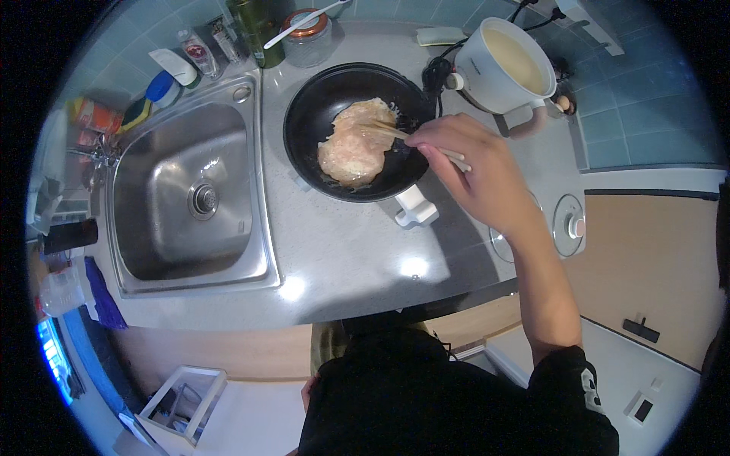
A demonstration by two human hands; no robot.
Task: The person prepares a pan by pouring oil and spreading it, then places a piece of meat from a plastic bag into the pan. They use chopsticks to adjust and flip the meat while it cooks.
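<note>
My right hand (476, 159) grips a pair of light chopsticks (393, 132) from the right side of a black round pan (302, 114). Their tips touch pale pinkish food (356, 151), which lies in two joined lobes with a whitish, ragged edge. Below the pan's rim a white handle-like part (417, 206) juts toward me. Only a sliver of what looks like my left hand (308, 392) shows low beside my dark clothing; its fingers are hidden.
Left of the pan is a steel sink (171, 239). A white pot (485, 74) of pale yellowish liquid stands behind right, near black cables (436, 74). Glass lids (568, 225) lie at the counter's right end. A glass jar (308, 43) and green bottle (251, 28) line the tiled wall.
</note>
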